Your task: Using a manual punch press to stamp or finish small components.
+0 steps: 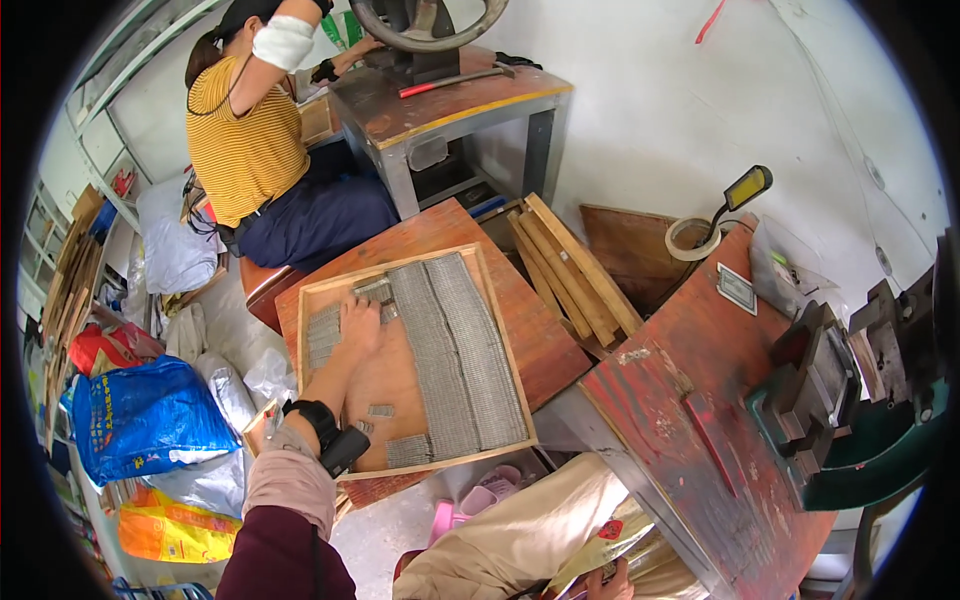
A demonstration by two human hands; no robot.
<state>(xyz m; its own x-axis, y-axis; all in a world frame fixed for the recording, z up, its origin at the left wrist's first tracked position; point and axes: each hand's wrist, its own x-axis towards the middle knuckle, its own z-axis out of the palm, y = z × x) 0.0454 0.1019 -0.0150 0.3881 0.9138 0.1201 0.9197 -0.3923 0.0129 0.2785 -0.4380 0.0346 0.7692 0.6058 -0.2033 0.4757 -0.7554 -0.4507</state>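
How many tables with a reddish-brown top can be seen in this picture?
3: the middle table under the wooden tray, the far table below the handwheel, and the right table beside the green machine. Others may be hidden.

From left hand: bare tray floor passable toward 5 o'clock. In the way: metal stack at 1, long metal rows at 3-4, loose clump near 6, short rows at 9.
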